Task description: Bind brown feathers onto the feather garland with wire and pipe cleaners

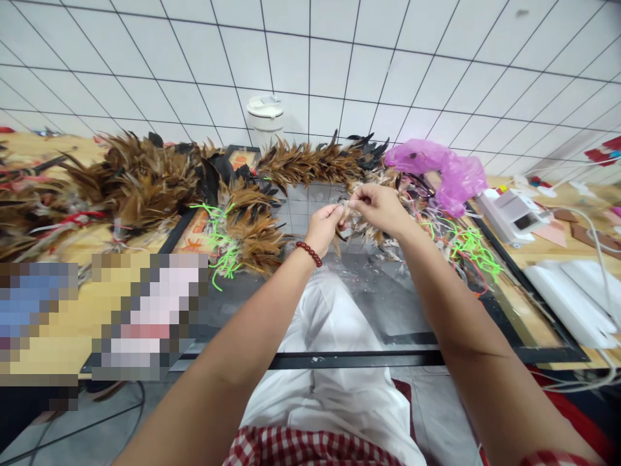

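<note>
My left hand [323, 228], with a dark red bead bracelet [308, 253] at the wrist, pinches a small pale feather tuft [346, 210] between thumb and fingertips. From the other side my right hand [379, 206] is closed on the same tuft, its fingertips almost touching the left ones. Fine detail of the tuft is blurred and partly covered by fingers. Loose brownish-white feathers [373, 232] lie just under my right hand. Behind both hands runs a row of brown feathers [310, 160] with black tips.
Brown feather bundles [252, 223] tied with green string [224, 249] lie to the left, beside a larger feather heap [140, 168]. A white lidded cup [266, 116] stands near the tiled wall. Rightward are a pink plastic bag [439, 169], green strings [473, 249] and a white device [514, 213].
</note>
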Tool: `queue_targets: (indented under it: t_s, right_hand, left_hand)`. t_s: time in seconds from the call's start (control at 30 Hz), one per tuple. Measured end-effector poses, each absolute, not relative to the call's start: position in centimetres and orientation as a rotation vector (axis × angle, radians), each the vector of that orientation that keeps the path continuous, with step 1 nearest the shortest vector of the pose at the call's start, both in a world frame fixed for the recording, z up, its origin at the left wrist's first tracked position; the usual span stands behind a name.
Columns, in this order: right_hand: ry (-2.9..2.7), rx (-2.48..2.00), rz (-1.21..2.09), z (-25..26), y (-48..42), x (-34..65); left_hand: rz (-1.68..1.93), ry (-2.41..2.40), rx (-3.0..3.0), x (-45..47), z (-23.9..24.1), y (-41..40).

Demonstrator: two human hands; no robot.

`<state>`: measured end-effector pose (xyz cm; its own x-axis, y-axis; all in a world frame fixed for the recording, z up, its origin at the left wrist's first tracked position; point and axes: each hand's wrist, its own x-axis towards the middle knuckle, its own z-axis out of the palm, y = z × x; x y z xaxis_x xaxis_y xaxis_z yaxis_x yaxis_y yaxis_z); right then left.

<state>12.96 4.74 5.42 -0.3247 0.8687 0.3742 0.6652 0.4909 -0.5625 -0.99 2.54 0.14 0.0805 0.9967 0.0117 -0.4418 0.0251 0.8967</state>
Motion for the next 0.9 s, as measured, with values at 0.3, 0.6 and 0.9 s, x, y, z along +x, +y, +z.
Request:
queue_targets:
  t_s: [0.3,0.6,0.9]
  right_hand:
    - [-1.854,-1.118,0.703,4.7,5.0,12.8]
    - [-1.944,-1.161,0.583,4.5,5.0,12.6]
    - [-1.922,-0.997,1.223,4.8,4.7,12.9]
  left_hand:
    - [1.354,0.756,0.911,-1.1,0.1,2.8]
    - [1.299,0.771,0.884,-1.0,0.0,2.7]
    - [1.274,0.729,0.793,-0.9,0.5,2.4]
